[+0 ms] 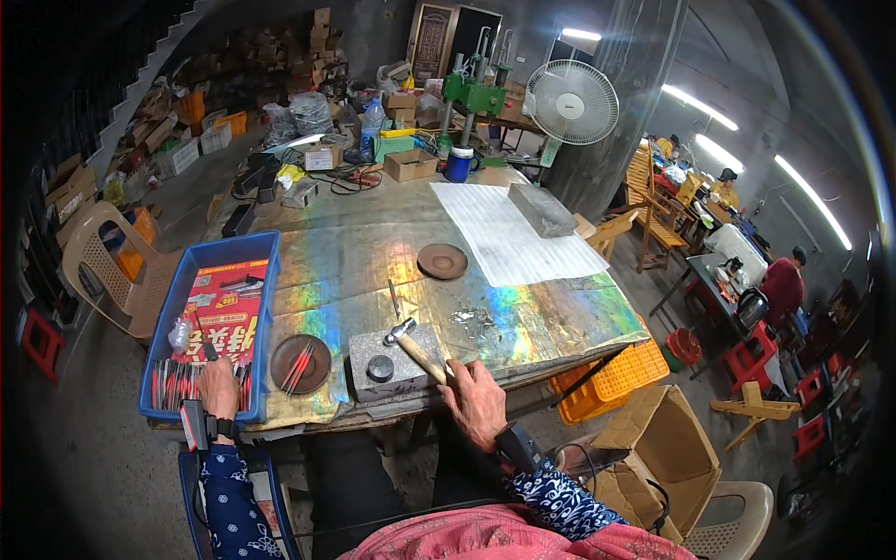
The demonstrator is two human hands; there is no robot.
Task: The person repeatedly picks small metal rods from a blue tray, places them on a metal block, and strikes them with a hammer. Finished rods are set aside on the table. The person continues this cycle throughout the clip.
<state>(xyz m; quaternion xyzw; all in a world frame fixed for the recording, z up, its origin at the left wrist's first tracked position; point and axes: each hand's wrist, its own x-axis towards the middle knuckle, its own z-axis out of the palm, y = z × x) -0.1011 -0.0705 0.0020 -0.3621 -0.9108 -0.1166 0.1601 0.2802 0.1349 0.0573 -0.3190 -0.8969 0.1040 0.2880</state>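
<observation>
My left hand point(219, 387) is inside the blue tray point(274, 271), just above a row of slim red-and-black pieces point(177, 385). Its fingers are closed, and a short dark tip point(210, 352) pokes out past them; the rest of that piece is hidden. In my right hand point(476, 406), at the table's front edge, is the wooden handle end of a hammer point(422, 358). The hammer's metal head lies over the grey stone block point(411, 381), beside a round black knob-like piece point(380, 368). Between the tray and the block, a brown dish point(315, 375) holds several slim red pieces.
A second brown dish point(442, 261) and a thin dark rod point(394, 299) lie farther back on the table. Small metal bits point(473, 321) are scattered right of the block. A grey slab point(541, 211) rests on white foam sheet point(485, 224). An open cardboard box point(653, 457) stands at my right.
</observation>
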